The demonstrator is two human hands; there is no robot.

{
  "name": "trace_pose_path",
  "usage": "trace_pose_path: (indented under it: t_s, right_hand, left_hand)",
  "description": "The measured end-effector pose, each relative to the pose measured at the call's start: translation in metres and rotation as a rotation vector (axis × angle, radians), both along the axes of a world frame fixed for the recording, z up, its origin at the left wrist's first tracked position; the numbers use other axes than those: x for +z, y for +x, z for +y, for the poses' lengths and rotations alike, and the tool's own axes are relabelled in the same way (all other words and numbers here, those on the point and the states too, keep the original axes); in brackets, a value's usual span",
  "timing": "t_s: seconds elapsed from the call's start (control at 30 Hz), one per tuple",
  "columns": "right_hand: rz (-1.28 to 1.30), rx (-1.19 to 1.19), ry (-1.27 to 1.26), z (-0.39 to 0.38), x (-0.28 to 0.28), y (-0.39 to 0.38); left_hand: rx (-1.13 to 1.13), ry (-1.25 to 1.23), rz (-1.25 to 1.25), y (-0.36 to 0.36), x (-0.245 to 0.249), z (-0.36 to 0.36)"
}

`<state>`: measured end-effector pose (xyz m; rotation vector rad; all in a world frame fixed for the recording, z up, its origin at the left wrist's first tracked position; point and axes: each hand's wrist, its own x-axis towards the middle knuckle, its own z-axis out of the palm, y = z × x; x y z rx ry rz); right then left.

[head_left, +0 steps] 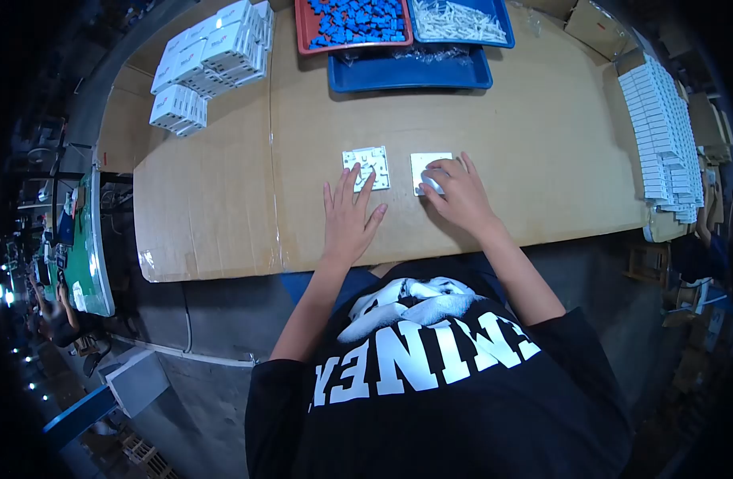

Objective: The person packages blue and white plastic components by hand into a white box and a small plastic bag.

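Observation:
Two white square plates lie side by side on the cardboard-covered table. The left plate [381, 182] shows small raised parts and openings, like the inner side of a plastic switch panel. My left hand [350, 217] is open, its fingers spread and their tips resting on this plate's lower part. On the right plate [420, 163] my right hand [462, 195] is curled from the right side. Its thumb and fingers close round a rounded white piece [432, 184] over the plate. The fingers partly cover this piece and the plate, so its exact shape is hidden.
At the back stand a red tray [302, 36] of blue parts and a blue tray [502, 41] of white parts, above another blue tray [410, 77]. Stacked white panels [211, 60] stand back left, and tall white stacks [657, 132] at the right edge.

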<state>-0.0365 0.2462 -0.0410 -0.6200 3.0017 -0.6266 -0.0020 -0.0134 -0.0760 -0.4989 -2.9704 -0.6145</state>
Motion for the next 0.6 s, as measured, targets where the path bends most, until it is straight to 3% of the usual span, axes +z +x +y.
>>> trace_pose_path:
  t_s: [0.07,0.3,0.47,0.6]
  right_hand:
    - [0.101,0.005,-0.158,-0.01,0.002,-0.019]
    - [0.349,0.095,-0.306,-0.068,0.003,-0.144]
    - [0.114,-0.046,-0.127,-0.097,-0.011,-0.226]
    - [-0.05,0.012,-0.063,-0.108,-0.013,-0.251]
  left_hand:
    - [-0.004,0.045,0.026,0.001,-0.001,0.001]
    - [-0.019,0.169,0.119,0.008,-0.005,-0.005]
    - [0.006,0.245,0.165,0.008,-0.003,-0.005]
    - [0.016,0.266,0.192,0.005,-0.003,-0.006]
